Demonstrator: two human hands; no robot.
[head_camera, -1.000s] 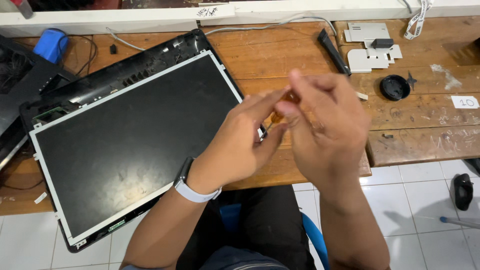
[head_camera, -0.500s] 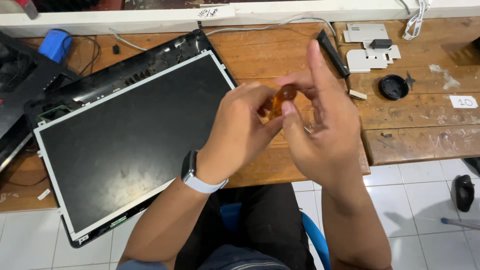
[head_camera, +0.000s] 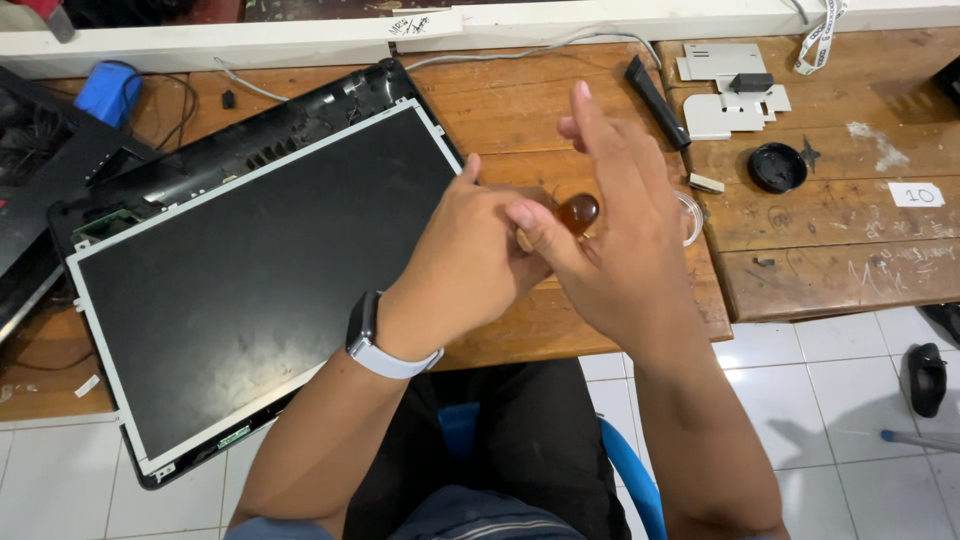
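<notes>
While a dark laptop (head_camera: 30, 190) hangs off the left edge of the wooden table (head_camera: 520, 110), a blue object (head_camera: 105, 92) sits near the table's far left corner. Next comes a bare display panel (head_camera: 260, 270) in a black lid shell, lying tilted across the left half of the table, its near corner jutting past the front edge over the white tiled floor (head_camera: 840, 400).

Right of the panel, above the front edge, the left hand (head_camera: 465, 265), with a watch (head_camera: 375, 345) on its wrist, is curled closed around a small amber knob (head_camera: 578, 212), seemingly the end of a tool handle; only the rounded tip shows between the two hands. The right hand (head_camera: 620, 250) meets it there, thumb pressed beside the knob, index and middle fingers raised straight and loose, so it pinches rather than wraps.

Just behind the right hand lies a small clear round dish (head_camera: 692, 215), partly hidden. Further right, a black stick-shaped tool (head_camera: 655, 100) lies slantwise near the far edge, then grey metal brackets (head_camera: 725, 85), a black round cap (head_camera: 775, 167) and a small white paper tag (head_camera: 915, 194) toward the right edge.
</notes>
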